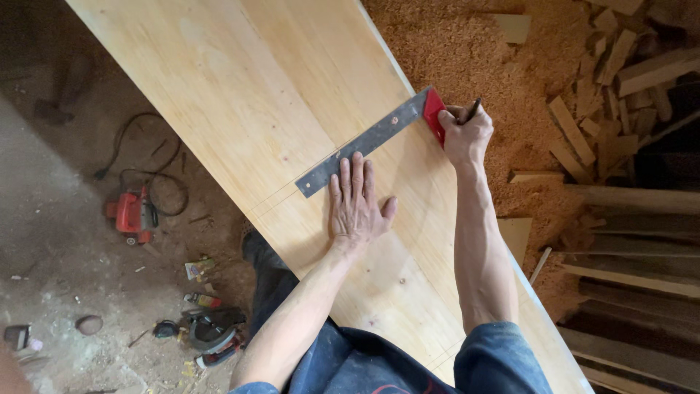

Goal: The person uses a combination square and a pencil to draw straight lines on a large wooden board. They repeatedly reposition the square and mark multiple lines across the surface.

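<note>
A long pale wooden board (248,80) runs diagonally across the view. A try square with a grey metal blade (364,142) and a red stock (434,113) lies across it, the stock at the board's right edge. My left hand (356,201) lies flat on the board, fingers spread, fingertips touching the blade. My right hand (465,131) grips a dark pencil (474,109) beside the red stock at the board's edge. A thin pencil line runs on the board along the blade.
Sawdust (467,51) covers the floor to the right, with wood offcuts (605,95) and stacked planks (634,248). On the left floor lie a red power tool (133,213) with a black cord and another tool (211,335).
</note>
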